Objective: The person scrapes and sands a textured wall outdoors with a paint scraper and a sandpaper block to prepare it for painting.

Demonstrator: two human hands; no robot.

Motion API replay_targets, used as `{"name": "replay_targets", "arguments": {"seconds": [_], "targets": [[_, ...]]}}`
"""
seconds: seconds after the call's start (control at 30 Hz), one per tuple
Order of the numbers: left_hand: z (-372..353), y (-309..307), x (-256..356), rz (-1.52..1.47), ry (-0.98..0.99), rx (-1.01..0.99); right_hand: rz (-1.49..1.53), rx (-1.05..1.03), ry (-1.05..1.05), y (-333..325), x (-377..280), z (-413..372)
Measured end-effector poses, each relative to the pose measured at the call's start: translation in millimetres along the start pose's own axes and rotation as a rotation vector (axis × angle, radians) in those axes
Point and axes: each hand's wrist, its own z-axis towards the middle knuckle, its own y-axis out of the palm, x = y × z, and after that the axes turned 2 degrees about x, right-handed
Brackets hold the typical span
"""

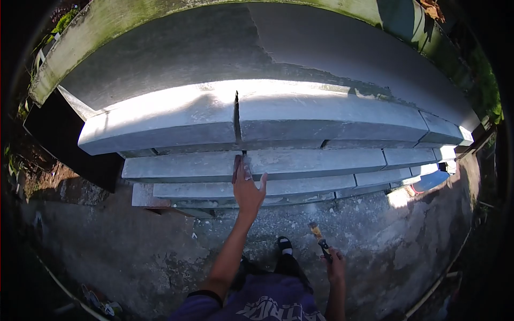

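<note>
My left hand point(248, 193) reaches forward to the middle of the stepped grey slabs. Its fingers are stretched out against the front edge of the middle slab point(316, 162), near a narrow joint, with the thumb held apart. Low on the right, my right hand point(335, 265) is wrapped round the black handle of a tool point(317, 233) with a yellowish, stained flat head. That head points up and left, over the ground and apart from the slabs. Whether it is a brush or a scraper I cannot make out.
Above rises the top slab point(332, 120), split by a dark vertical gap point(237, 116). Behind it stands a grey wall point(176, 56) with a paler patch. A dark panel point(69, 136) leans at left. Something blue point(431, 182) lies at right. My shoe point(284, 244) is on rough concrete.
</note>
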Motion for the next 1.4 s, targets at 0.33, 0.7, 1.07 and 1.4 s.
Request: {"name": "replay_targets", "arguments": {"seconds": [0.33,0.7,1.07,1.4], "targets": [[-10,26,14,0.034,0.130,-0.040,-0.036,-0.117,-0.031,5,-40,58],[6,-37,-66,0.385,-0.058,0.170,-0.061,-0.217,-0.006,-2,-59,116],[-6,67,84,-0.081,0.178,-0.129,-0.099,-0.237,-0.029,10,-71,128],[-9,-44,-65,0.237,0.030,0.109,-0.088,-0.253,-0.021,16,-42,113]]}}
